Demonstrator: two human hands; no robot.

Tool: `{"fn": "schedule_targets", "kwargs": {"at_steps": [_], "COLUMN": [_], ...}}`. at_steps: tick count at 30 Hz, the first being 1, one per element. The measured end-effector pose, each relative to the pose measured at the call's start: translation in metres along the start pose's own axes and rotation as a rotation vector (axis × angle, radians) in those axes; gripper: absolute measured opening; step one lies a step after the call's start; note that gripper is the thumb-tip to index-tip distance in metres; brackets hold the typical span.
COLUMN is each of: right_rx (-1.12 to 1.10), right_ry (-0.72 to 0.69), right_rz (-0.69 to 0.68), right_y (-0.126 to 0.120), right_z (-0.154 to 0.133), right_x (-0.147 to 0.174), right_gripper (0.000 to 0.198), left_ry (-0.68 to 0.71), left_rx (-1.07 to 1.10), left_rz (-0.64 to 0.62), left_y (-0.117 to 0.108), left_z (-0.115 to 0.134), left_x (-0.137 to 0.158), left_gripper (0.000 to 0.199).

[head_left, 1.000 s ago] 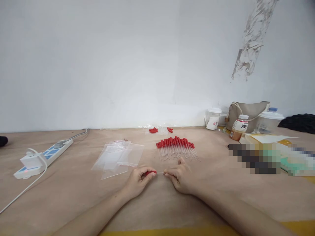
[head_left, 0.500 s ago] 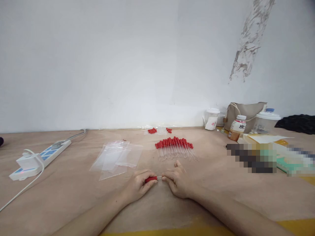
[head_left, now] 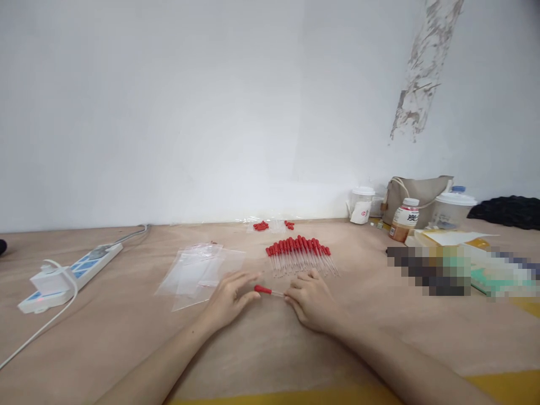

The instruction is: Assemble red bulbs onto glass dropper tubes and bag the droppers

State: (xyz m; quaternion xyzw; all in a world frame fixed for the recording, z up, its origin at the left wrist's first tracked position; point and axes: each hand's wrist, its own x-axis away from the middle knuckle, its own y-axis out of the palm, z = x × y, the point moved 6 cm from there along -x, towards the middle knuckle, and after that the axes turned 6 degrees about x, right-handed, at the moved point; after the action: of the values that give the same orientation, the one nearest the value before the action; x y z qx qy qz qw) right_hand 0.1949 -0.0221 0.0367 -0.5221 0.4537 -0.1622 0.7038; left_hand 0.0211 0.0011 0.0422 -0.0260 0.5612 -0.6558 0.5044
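A glass dropper point(head_left: 264, 289) with a red rubber bulb points its bulb to the left. My right hand point(head_left: 313, 301) pinches it by the clear glass tube, and the tube's tip is hidden in the fingers. Just left of the bulb is my left hand point(head_left: 232, 293), thumb and fingers apart, with nothing held. Beyond both hands lies a fanned row of several red-bulbed droppers point(head_left: 299, 253), bulbs toward the wall and tubes toward me. Loose red rubber bulbs point(head_left: 261, 225) rest on clear plastic near the wall.
Clear plastic bags point(head_left: 189, 275) lie left of the row. A power strip point(head_left: 90, 264) with a plug and cord is at the far left. On the right stand a lidded cup point(head_left: 361, 205), a bottle point(head_left: 405, 220), a grey bag point(head_left: 415, 194) and a clear tub point(head_left: 453, 211).
My left hand has let go of the red bulb and opened, moving slightly left. My right hand keeps hold of the tube, and the dropper has moved a little away from me.
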Motion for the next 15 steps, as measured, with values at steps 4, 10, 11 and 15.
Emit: {"fn": "schedule_targets", "kwargs": {"at_steps": [4, 10, 11, 15], "right_rx": [-0.233, -0.139, -0.115, -0.003], "right_ry": [0.434, 0.603, 0.603, 0.629], "right_rz": [0.0, 0.027, 0.026, -0.048], "right_y": [0.01, 0.017, 0.019, 0.037], "right_z": [0.043, 0.055, 0.051, 0.038], "right_x": [-0.005, -0.041, -0.049, -0.077], "right_gripper": [0.025, 0.031, 0.031, 0.029], "left_ry": [-0.2, -0.485, -0.506, -0.554], "left_rx": [-0.236, -0.425, -0.427, -0.395], "left_rz": [0.033, -0.123, -0.147, -0.219], "left_y": [-0.018, -0.024, -0.022, -0.014], "left_z": [-0.045, -0.09, -0.092, -0.092], "left_x": [0.006, 0.019, 0.02, 0.023], "left_gripper": [0.036, 0.038, 0.04, 0.045]}}
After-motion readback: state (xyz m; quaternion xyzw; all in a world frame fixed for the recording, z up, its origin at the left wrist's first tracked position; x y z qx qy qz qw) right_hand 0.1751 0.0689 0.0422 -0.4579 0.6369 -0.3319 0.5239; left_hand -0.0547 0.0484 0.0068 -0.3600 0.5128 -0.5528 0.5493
